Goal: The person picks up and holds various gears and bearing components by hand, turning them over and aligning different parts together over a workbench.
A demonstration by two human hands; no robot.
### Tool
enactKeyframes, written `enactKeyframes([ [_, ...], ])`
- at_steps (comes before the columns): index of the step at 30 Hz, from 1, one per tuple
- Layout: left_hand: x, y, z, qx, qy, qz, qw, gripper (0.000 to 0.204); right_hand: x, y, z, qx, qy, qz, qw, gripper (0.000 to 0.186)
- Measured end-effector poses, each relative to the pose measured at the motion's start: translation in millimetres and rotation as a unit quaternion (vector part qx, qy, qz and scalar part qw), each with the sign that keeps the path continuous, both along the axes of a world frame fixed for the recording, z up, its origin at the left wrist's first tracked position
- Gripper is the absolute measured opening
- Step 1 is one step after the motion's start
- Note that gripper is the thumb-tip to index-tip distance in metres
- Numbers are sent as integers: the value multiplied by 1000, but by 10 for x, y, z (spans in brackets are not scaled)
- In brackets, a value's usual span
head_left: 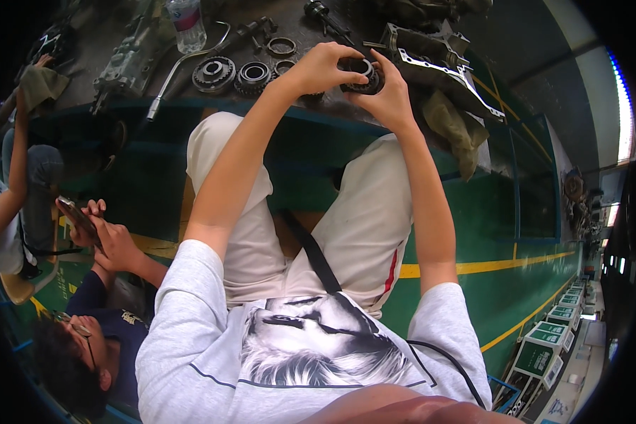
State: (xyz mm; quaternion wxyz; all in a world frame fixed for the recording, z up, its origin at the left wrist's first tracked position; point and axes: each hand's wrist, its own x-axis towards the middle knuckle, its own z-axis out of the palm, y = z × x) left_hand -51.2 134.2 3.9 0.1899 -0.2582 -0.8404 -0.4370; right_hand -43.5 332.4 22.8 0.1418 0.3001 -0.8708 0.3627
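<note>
Both my hands are raised over the near edge of a dark workbench, gripping one dark round gear (361, 80) with a ring-shaped metal rim. My left hand (324, 68) curls its fingers and thumb round the gear's left side. From the right, my right hand (389, 95) pinches it with thumb and fingers. To the left of my left hand lie a large toothed gear (214, 74) and a second gear with a bright bore (253, 74). A loose metal ring (281, 46) rests behind them. Part of another ring is hidden by my left wrist.
A cranked socket handle (173, 79) and a water bottle (186, 27) are on the left of the bench. A geared shaft (326, 19) lies at the back. On the right are a metal housing (431, 58) and a hanging cloth (454, 127). A person holds a phone (81, 220) at left.
</note>
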Motion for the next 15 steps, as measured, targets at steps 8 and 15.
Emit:
enactKeyframes([
  [8, 99, 16, 88, 100, -1, -49, 994, 56, 35, -26, 31, -69, 63, 29, 995, 84],
  [15, 49, 172, 3, 289, -82, -69, 951, 40, -29, -62, -9, -147, 45, 72, 985, 76],
])
